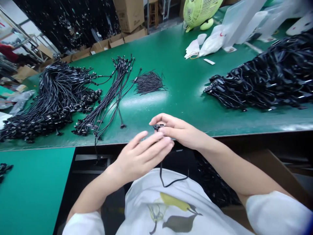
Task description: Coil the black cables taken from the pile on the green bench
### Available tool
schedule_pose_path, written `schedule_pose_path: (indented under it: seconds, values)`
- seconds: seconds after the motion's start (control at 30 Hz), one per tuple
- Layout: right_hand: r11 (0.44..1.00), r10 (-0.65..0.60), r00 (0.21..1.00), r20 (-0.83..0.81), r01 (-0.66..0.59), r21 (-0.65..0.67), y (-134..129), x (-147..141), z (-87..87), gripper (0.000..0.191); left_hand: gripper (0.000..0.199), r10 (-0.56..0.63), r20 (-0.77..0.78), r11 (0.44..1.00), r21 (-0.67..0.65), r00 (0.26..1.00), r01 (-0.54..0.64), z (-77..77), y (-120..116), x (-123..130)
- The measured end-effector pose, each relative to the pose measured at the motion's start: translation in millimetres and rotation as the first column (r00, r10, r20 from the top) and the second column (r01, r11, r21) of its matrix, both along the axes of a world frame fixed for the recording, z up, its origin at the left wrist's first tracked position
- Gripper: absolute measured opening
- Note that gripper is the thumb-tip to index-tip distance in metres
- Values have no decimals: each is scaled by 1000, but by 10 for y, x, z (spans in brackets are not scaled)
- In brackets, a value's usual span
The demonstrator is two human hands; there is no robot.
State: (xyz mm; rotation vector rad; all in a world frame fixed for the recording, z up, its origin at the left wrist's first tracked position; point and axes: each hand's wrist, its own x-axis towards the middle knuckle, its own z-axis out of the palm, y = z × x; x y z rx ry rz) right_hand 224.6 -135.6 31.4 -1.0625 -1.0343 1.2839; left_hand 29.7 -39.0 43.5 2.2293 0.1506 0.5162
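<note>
The right hand pinches a small black plug between its thumb and bent index finger, with the plug's metal end showing at the fingertips, above the near edge of the green bench. The left hand is held out flat with its fingers straight and slightly parted, their tips just beside the right thumb and below the plug; whether they touch anything cannot be told. Below the fingers of both hands a black cable hangs in front of the white shirt and bends up at its loose end; its join to the plug is hidden behind the left fingers. Beyond the fingertips on the bench lies a pile of short black strands. To the left of the fingers is a loose bundle of cables, and farther left a big pile of them. Well to the right of the fingers lies a dark heap of cables. Far beyond the fingers, toward the right, stand white bags and a green fan.
</note>
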Motion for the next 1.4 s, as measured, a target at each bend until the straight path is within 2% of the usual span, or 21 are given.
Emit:
schedule_pose_path:
  seconds: [0.1,0.2,0.27,0.33,0.37,0.43,0.53,0.6,0.63,0.7,0.73,0.8,0.87,0.93,1.0,1.1,1.17,1.23,1.27,1.33,1.4]
  values:
    - [998,-34,991,-132,26,-65,58,-195,-144,33,28,-138,-153,954,-286,979,89,-1,-41,83]
    - [998,-50,982,-180,41,-56,22,-434,-380,47,17,-17,-184,926,-373,983,-54,46,38,69]
    - [996,79,984,-157,-86,-38,-99,-542,-529,55,10,98,-185,975,-181,978,-132,93,171,-7]
    - [984,136,991,-2,-136,-118,-279,-538,-628,53,6,204,-175,972,157,963,-177,115,348,-125]
    - [983,89,989,121,-68,-171,-376,-484,-655,49,11,252,-167,928,319,953,-189,107,444,-197]
    - [958,-121,914,388,210,-195,-550,-286,-676,42,23,341,-162,804,561,926,-198,57,636,-355]
    - [874,-313,678,665,479,-77,-717,85,-690,37,36,491,-163,645,728,856,-231,-44,896,-600]
    - [863,-314,555,770,505,-12,-771,267,-723,34,37,641,-110,574,726,760,-379,-70,1027,-739]
    - [866,-309,502,807,500,20,-786,322,-748,33,36,701,-106,574,671,705,-469,-64,1070,-793]
    - [873,-304,388,870,480,91,-795,359,-799,33,37,709,-216,685,435,671,-584,-35,1084,-856]
    - [877,-302,306,903,461,137,-790,341,-819,33,37,632,-305,774,271,712,-572,-21,1050,-860]
    - [903,-270,124,955,377,206,-761,240,-825,32,33,378,-386,908,-20,841,-418,-19,904,-808]
    - [954,-224,18,974,207,215,-710,69,-769,30,28,209,-304,959,-120,929,-256,-69,689,-682]
    - [981,-192,32,981,6,192,-640,-130,-651,30,32,153,-189,982,-83,970,-171,-169,459,-507]
    - [968,-194,116,974,-137,209,-550,-296,-494,30,34,59,-144,998,-29,988,-64,-290,256,-325]
    - [944,-259,200,945,-156,292,-384,-362,-276,29,30,-118,-216,993,-40,969,112,-415,59,-129]
    - [948,-269,216,939,-113,298,-278,-254,-190,28,30,-141,-284,984,-145,948,103,-420,31,-91]
    - [967,-220,249,943,-70,244,-207,-48,-161,26,33,-161,-306,922,-387,938,32,-366,96,-129]
    - [975,-192,284,939,-49,215,-192,75,-166,26,35,-182,-274,835,-550,944,2,-324,159,-172]
    - [984,-167,369,914,7,177,-200,320,-204,25,35,-174,-150,557,-830,973,-29,-228,319,-286]
    - [981,-191,440,877,108,159,-247,518,-273,28,31,-13,-26,298,-954,1000,-21,-132,482,-408]
